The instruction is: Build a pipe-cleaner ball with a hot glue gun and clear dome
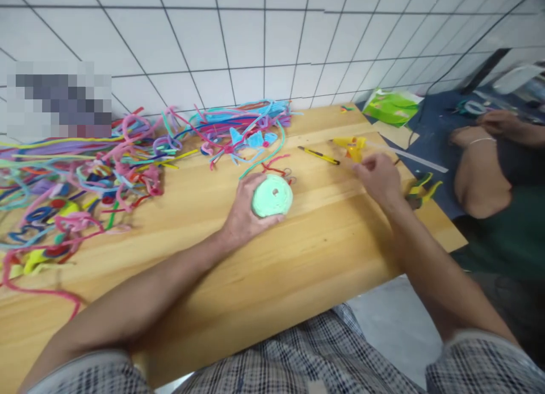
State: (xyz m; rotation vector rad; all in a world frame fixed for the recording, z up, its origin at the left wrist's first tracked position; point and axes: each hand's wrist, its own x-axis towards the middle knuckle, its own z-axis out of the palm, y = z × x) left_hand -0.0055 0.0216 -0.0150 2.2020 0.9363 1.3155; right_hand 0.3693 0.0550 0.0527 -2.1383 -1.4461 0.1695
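My left hand [247, 212] is wrapped round the side of a mint-green round piece [269, 196] with a small hole in its top. It is held over the wooden table. Farther right, my right hand [380, 181] is slightly blurred, with its fingers curled at the handle of a yellow glue gun [351, 147]. A clear glue stick seems to stick out behind the gun. A yellow and black craft knife [318, 155] lies between the hands. Just beyond the green piece are bits of red pipe cleaner [275, 168].
Tangled pipe cleaners [145, 167] cover the table's left and back, along the tiled wall. Yellow-handled pliers [421, 192] lie by my right forearm. A green packet [392, 106] sits at the back right. Another person's arm [483, 172] rests over the blue surface on the right.
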